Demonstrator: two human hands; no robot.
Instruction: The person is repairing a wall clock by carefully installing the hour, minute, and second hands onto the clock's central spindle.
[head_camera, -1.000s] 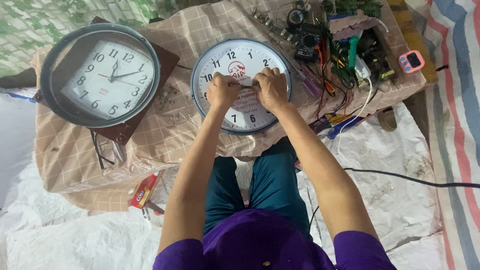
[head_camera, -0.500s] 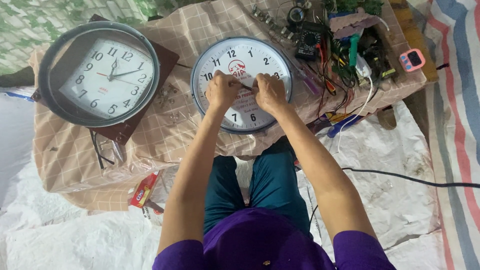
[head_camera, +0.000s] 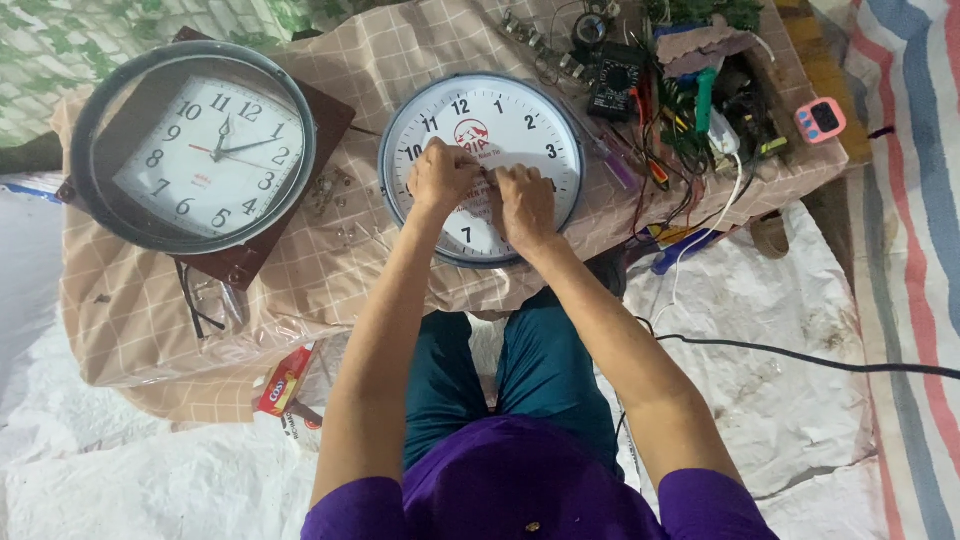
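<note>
A round white-faced wall clock (head_camera: 520, 125) with a dark rim lies flat on the low table's checked cloth (head_camera: 130, 330). My left hand (head_camera: 440, 178) and my right hand (head_camera: 524, 205) rest side by side on the middle of its face, fingers pinched together at the centre where the clock hands sit. The clock hands are hidden under my fingers. What I pinch is too small to make out.
A second round clock with a square white dial (head_camera: 195, 148) lies at the left on a brown board. Tools, wires, a black multimeter (head_camera: 612, 78) and a pink timer (head_camera: 821, 120) crowd the table's right end. Glasses (head_camera: 205, 300) hang at the front edge; a black cable (head_camera: 800, 360) crosses the floor.
Both hands have drawn closer together toward the centre of the clock face. The view has shifted slightly.
</note>
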